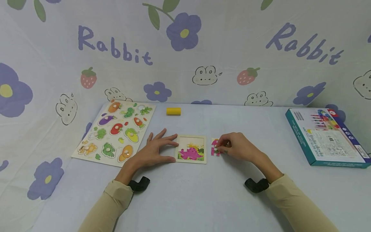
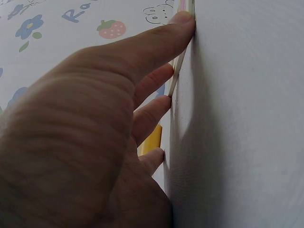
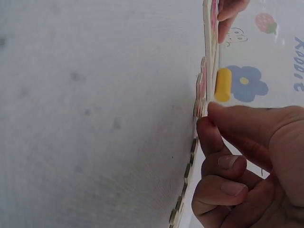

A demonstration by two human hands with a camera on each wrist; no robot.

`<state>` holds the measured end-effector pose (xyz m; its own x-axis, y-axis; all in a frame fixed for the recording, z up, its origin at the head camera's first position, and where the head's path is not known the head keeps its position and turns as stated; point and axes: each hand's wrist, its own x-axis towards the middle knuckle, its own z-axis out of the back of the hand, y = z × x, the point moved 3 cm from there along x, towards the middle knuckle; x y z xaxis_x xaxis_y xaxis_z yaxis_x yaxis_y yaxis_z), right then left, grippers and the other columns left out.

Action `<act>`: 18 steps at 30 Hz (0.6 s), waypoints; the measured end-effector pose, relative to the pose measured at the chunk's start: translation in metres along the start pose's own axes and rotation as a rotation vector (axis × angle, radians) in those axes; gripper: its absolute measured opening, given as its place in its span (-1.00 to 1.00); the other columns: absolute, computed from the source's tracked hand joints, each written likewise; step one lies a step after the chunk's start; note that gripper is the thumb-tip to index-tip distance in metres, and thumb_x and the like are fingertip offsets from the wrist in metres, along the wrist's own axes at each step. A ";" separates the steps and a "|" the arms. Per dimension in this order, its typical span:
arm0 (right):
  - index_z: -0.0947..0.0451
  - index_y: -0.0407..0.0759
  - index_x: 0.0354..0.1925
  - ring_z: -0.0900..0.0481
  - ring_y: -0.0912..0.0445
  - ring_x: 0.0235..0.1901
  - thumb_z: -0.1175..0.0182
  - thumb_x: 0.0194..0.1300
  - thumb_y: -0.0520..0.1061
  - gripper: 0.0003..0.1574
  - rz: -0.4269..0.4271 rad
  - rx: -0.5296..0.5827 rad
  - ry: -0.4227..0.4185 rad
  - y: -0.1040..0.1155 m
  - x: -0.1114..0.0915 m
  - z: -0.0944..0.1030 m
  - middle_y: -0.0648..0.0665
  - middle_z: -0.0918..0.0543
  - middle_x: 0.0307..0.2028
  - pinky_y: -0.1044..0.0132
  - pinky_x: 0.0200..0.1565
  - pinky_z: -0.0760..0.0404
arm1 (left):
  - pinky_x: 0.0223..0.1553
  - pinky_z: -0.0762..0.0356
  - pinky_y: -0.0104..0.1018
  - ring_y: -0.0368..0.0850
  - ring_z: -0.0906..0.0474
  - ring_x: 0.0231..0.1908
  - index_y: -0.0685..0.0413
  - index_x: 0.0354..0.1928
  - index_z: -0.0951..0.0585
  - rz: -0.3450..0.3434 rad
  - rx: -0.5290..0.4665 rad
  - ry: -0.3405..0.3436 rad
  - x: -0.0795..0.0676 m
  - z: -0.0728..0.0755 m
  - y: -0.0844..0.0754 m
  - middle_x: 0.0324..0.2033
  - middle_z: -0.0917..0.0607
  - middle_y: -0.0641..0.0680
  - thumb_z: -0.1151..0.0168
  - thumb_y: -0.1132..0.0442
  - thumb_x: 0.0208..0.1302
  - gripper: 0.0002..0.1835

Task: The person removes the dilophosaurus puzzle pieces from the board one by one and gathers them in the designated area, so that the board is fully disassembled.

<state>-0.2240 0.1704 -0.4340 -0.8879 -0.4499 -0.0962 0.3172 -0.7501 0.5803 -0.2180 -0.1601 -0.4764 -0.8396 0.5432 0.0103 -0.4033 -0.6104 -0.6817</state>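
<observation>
A small wooden puzzle tray (image 1: 192,162) lies mid-table, its lower part filled with a pink dinosaur picture and its upper part bare. My left hand (image 1: 155,148) rests at the tray's left side, thumb and fingers extended, with fingertips touching its edge. Just right of the tray lie pink and green jigsaw pieces (image 1: 214,150), partly covered by my right hand (image 1: 239,146). Thumb and index finger of that hand pinch a jigsaw piece (image 3: 200,95), seen edge-on in the right wrist view, while the other fingers curl in.
A vegetable peg puzzle board (image 1: 97,146) lies at the left, under the left forearm's far side. Behind the tray sits a yellow cylinder (image 1: 173,111). A teal-edged box (image 1: 327,137) lies at the right. The printed cloth (image 1: 226,42) hangs behind the table.
</observation>
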 end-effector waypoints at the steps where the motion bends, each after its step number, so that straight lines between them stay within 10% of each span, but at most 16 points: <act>1: -0.74 -0.13 -0.21 -0.51 0.13 -0.35 -0.42 0.38 -0.17 -0.95 -0.007 -0.005 0.000 0.000 0.000 0.000 -0.02 -0.73 -0.36 0.37 -0.31 -0.50 | 0.62 0.58 0.44 0.16 0.23 0.74 -0.15 0.32 -0.66 0.000 0.000 0.000 0.000 0.000 0.000 0.62 -0.35 -0.08 -0.58 -0.01 0.21 -0.38; 18: -0.77 -0.13 -0.15 -0.51 0.11 -0.33 -0.55 0.26 -0.05 -0.74 -0.052 -0.022 0.037 -0.003 -0.003 -0.001 -0.03 -0.65 -0.39 0.38 -0.32 -0.50 | 0.61 0.58 0.46 0.17 0.23 0.74 -0.16 0.33 -0.66 0.001 0.007 0.003 -0.001 0.001 -0.002 0.62 -0.35 -0.07 -0.57 -0.01 0.22 -0.39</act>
<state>-0.2216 0.1736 -0.4361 -0.8907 -0.4270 -0.1557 0.2782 -0.7831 0.5562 -0.2168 -0.1600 -0.4746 -0.8389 0.5442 0.0073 -0.4051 -0.6153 -0.6763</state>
